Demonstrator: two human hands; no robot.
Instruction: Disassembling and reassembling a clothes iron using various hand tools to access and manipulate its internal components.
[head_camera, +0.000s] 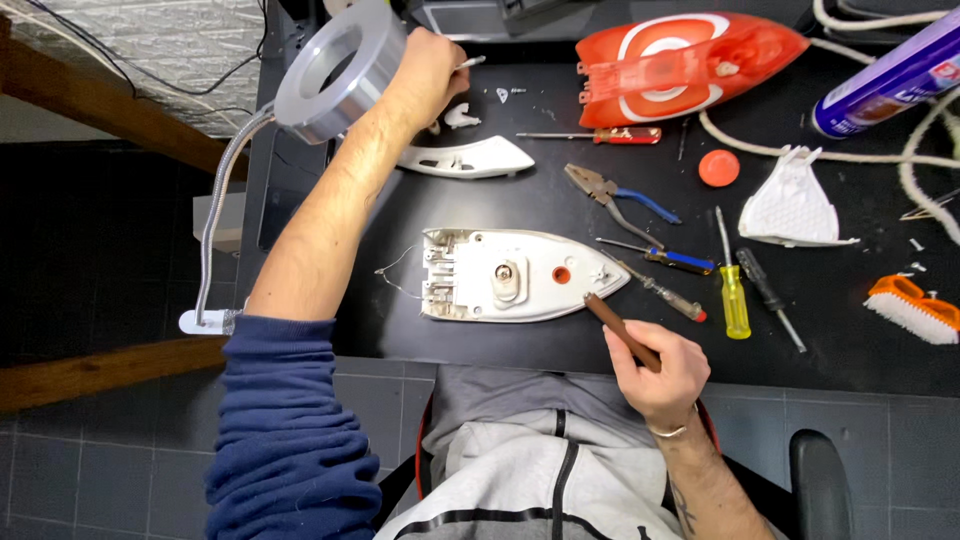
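The right hand (655, 372) is gripping a brown-handled tool (620, 330), its tip touching the white iron base (510, 275); the left hand (425, 70) is pinching a small metal piece (470, 63) (beyond its fingertips, tiny screws are lying loose) and could drop it.

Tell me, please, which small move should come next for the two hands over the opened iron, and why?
Probably bring the left hand back toward the white iron base. It is stretched far to the back of the table, pinching a small thin part beside the ring lamp. Meanwhile the right hand holds a brown-handled tool with its tip already at the base's pointed end, so the work appears to wait there.
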